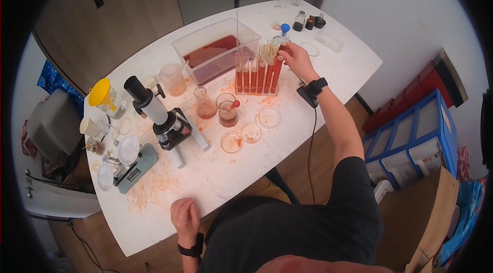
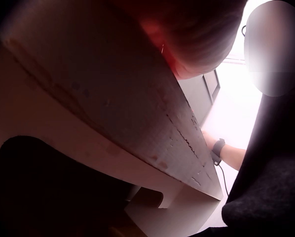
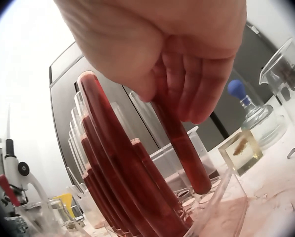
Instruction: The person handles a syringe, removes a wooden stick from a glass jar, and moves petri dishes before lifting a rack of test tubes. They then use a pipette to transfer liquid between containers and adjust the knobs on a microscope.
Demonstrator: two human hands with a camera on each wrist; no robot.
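My right hand (image 1: 298,61) is at the right end of a clear rack (image 1: 257,92) of test tubes with red liquid. In the right wrist view the fingers of that hand (image 3: 187,74) pinch the upper part of a red-filled tube (image 3: 184,148), which hangs tilted with its rounded bottom just over the rack's end (image 3: 226,197). Other red-filled tubes (image 3: 123,153) lean in the rack beside it. My left hand (image 1: 185,216) rests at the table's front edge with loosely bent fingers, holding nothing; in the left wrist view it (image 2: 197,39) is dark and blurred.
A clear tub (image 1: 205,62) of red liquid stands behind the rack. Left of it are a beaker (image 1: 227,111), a flask (image 1: 206,106), petri dishes (image 1: 251,133), a microscope (image 1: 154,111) and a green balance (image 1: 137,170). Small dark bottles (image 1: 309,22) stand at the back right.
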